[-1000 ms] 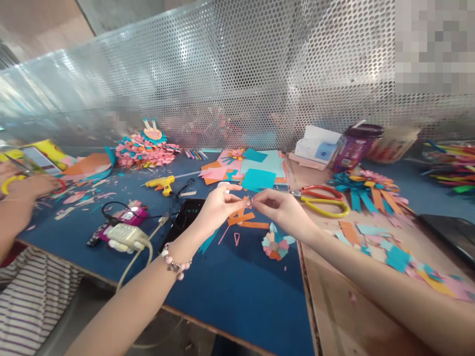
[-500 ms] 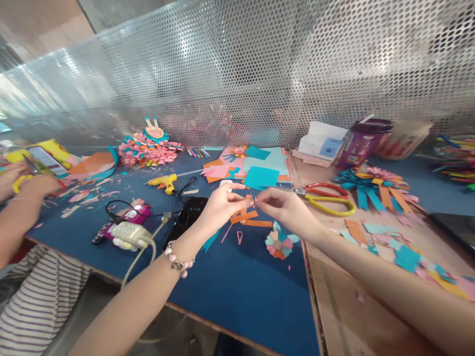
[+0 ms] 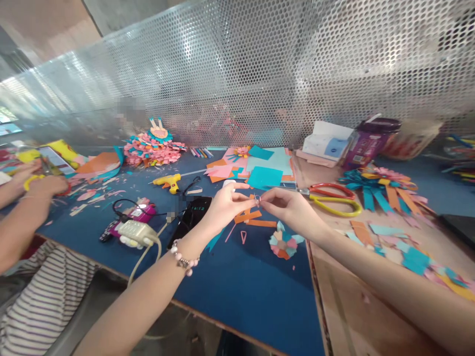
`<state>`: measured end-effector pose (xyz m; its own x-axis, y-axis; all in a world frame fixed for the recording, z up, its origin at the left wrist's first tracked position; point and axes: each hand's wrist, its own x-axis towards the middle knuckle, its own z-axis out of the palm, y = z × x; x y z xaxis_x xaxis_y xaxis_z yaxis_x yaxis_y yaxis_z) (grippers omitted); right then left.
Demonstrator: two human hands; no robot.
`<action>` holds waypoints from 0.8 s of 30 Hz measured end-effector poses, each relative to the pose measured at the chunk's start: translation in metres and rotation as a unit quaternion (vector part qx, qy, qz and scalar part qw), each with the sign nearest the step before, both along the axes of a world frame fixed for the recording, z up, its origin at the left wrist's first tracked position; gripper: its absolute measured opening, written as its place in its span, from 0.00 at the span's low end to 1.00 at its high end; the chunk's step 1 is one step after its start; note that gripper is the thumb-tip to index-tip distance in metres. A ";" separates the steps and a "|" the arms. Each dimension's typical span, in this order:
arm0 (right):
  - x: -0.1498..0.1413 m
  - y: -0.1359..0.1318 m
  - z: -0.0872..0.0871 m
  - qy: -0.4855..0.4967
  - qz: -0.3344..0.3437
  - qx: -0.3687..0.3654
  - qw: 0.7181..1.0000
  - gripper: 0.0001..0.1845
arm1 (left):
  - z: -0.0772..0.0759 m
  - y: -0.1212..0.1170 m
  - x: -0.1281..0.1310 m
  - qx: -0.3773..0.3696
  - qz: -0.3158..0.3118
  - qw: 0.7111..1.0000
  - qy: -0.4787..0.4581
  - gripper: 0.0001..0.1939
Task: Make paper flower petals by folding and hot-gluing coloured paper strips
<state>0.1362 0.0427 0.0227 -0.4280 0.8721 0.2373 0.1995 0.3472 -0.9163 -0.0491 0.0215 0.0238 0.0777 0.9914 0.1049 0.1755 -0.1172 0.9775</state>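
Observation:
My left hand pinches a small pale pink paper loop between thumb and finger. From the other side, my right hand pinches the same loop, fingertips almost touching the left ones. Its exact shape is too small to make out. Below my hands lie orange paper strips, a thin pink loop bent into a triangle and a round multicoloured paper flower. Scissors with red and yellow handles rest just past my right hand. Teal paper squares lie behind the fingers.
At left, a co-worker's hand holds scissors over paper scraps. A yellow glue gun, a power strip with cords and a dark phone lie left of me. A purple cup and ribboned flowers stand right.
The whole view has shifted slightly, so things appear further right. Both my hands keep pinching the small loop in nearly the same pose.

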 end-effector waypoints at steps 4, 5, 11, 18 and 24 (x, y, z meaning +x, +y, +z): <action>-0.001 0.001 -0.001 -0.005 -0.002 -0.005 1.000 0.11 | -0.001 0.001 0.000 -0.004 -0.003 1.000 -0.006 0.26; -0.001 0.002 0.000 -0.007 -0.002 -0.006 1.000 0.11 | -0.001 0.001 0.000 -0.005 -0.003 1.000 -0.009 0.26; -0.002 0.001 0.000 -0.010 -0.002 -0.001 1.000 0.11 | -0.001 0.001 0.000 -0.004 0.003 1.000 -0.005 0.26; -0.001 0.000 0.000 -0.009 -0.005 -0.006 1.000 0.12 | -0.002 0.002 0.000 -0.010 0.004 1.000 -0.008 0.27; -0.001 -0.001 0.002 0.006 0.006 -0.018 1.000 0.12 | -0.001 0.002 0.000 -0.018 0.010 1.000 -0.018 0.27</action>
